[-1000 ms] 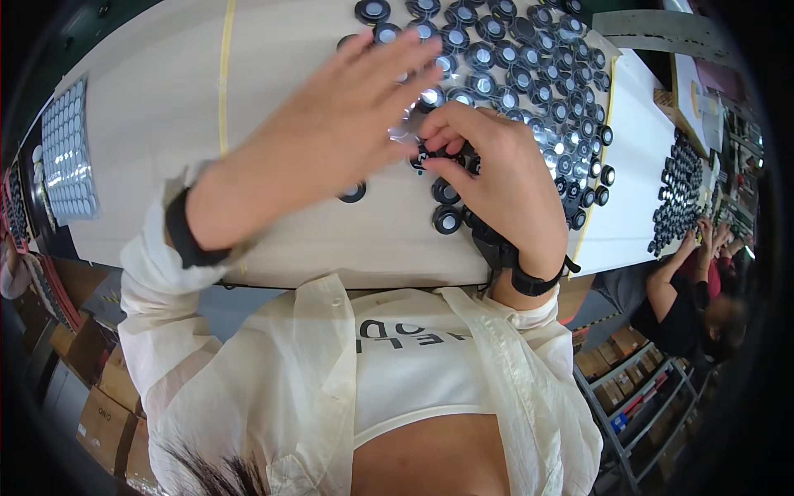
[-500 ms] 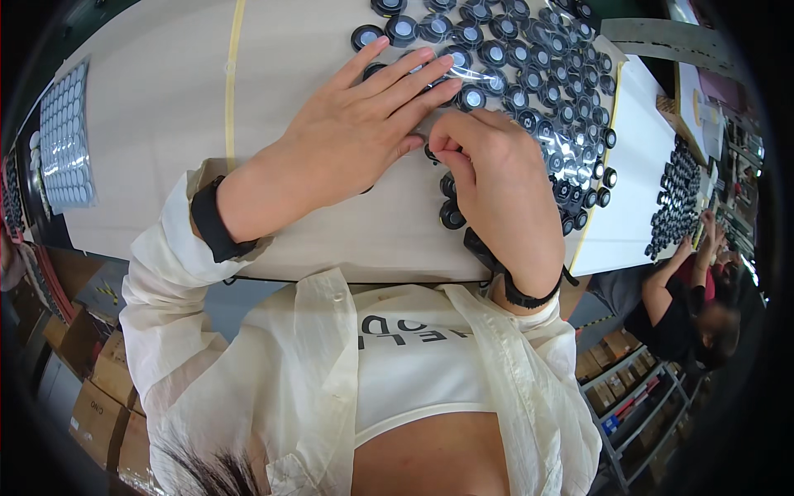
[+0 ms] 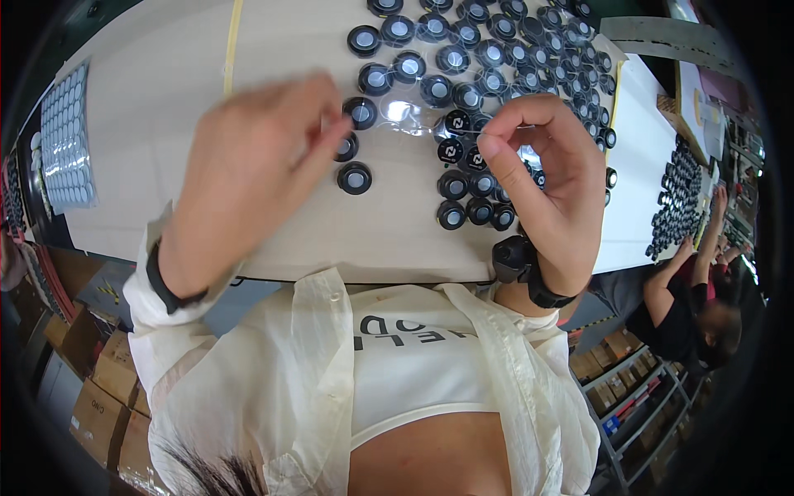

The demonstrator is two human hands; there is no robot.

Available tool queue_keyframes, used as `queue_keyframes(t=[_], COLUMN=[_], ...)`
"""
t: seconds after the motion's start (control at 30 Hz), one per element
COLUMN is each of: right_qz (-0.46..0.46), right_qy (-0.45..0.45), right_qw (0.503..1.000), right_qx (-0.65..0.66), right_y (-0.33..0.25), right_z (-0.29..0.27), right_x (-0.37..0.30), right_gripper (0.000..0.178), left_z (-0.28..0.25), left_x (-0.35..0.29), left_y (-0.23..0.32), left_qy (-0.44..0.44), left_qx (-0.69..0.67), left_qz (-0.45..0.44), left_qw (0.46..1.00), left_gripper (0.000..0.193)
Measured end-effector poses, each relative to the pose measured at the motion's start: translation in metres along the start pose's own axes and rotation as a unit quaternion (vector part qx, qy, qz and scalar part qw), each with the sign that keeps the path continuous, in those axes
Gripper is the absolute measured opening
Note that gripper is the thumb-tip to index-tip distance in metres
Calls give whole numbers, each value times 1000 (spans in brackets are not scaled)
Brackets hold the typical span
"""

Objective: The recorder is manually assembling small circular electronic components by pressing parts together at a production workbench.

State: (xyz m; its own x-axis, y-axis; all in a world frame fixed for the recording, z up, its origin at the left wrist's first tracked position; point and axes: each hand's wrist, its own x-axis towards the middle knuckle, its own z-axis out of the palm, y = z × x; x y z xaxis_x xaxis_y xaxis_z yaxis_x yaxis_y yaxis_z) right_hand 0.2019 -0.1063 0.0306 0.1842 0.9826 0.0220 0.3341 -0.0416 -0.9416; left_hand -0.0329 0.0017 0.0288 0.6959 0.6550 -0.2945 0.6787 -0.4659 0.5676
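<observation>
Many small round black caps with pale grey centres are spread over the table; one black cap [image 3: 354,178] lies apart at the near left. A clear plastic film [image 3: 407,114] glints across some of them. My right hand [image 3: 562,174] pinches what looks like the film's edge between thumb and forefinger, above the caps. Beneath it, a few caps [image 3: 450,151] show a white mark on a black face. My left hand [image 3: 256,161] is raised left of the caps, smeared by motion, its fingers curled near the thumb; whether it holds anything is not visible.
The beige tabletop [image 3: 165,107] carries a yellow tape line [image 3: 233,50]. A clear-wrapped sheet of pale discs [image 3: 66,136] lies at the far left. More black caps [image 3: 674,202] sit on a white surface at right, near another person [image 3: 678,298]. Cardboard boxes [image 3: 99,417] stand lower left.
My left hand has lifted off the caps and swung left. My right hand has moved right and turned, its pinch now showing. Caps that the hands covered are in view.
</observation>
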Motion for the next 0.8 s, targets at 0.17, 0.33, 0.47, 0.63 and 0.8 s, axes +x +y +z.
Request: queue_keyframes(t=[0.17, 0.33, 0.47, 0.63, 0.8], right_qz=[13, -6, 1, 55, 107], right_qy=[-19, -36, -29, -23, 14], right_qw=[999, 997, 977, 963, 948], right_qx=[47, 67, 213, 262, 299], right_y=[7, 16, 17, 5, 1], right_z=[10, 18, 20, 20, 23], right_x=[3, 4, 3, 2, 6], right_gripper=[10, 11, 14, 16, 16], left_z=[39, 44, 30, 36, 37], left_x=[-24, -24, -9, 11, 20], left_y=[12, 6, 3, 6, 12], left_qy=[43, 19, -22, 80, 90], left_qx=[79, 49, -284, -516, -472], left_qz=[151, 124, 85, 108, 141], left_qw=[984, 991, 955, 846, 866], left_gripper=[31, 36, 37, 43, 44])
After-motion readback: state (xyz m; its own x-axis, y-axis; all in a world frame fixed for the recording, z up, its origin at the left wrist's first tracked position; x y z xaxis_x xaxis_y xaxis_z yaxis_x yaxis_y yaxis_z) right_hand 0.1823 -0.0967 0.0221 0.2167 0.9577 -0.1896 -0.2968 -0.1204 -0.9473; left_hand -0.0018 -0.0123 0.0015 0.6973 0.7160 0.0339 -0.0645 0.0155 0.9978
